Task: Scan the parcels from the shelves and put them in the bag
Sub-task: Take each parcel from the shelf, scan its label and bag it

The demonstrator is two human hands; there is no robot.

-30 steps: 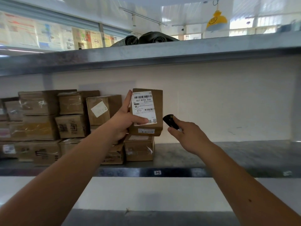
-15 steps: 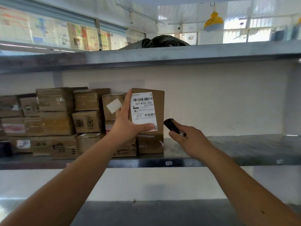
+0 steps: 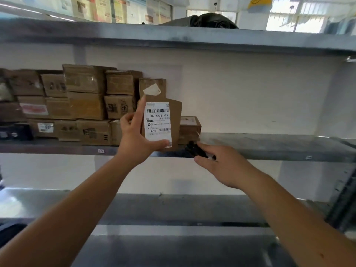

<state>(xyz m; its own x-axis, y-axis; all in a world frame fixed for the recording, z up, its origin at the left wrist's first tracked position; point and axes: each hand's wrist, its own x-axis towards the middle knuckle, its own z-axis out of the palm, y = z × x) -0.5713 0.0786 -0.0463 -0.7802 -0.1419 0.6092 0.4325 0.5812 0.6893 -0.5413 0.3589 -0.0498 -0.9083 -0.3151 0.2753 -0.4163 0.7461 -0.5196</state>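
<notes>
While the left hand [image 3: 134, 137] held the cardboard parcel [image 3: 174, 120] upright in front of the shelf's front edge [image 3: 269, 151], thumb pressed across the label's [image 3: 158, 123] lower edge, the right hand [image 3: 221, 166] gripped a small black scanner [image 3: 194, 150] just below and right of it. Label read "507-N705 A35" and "N705"; finer print illegible. Risks: thumb covering the lower barcode, or scanner aimed under the label, giving a failed read. Bag not in view.
</notes>
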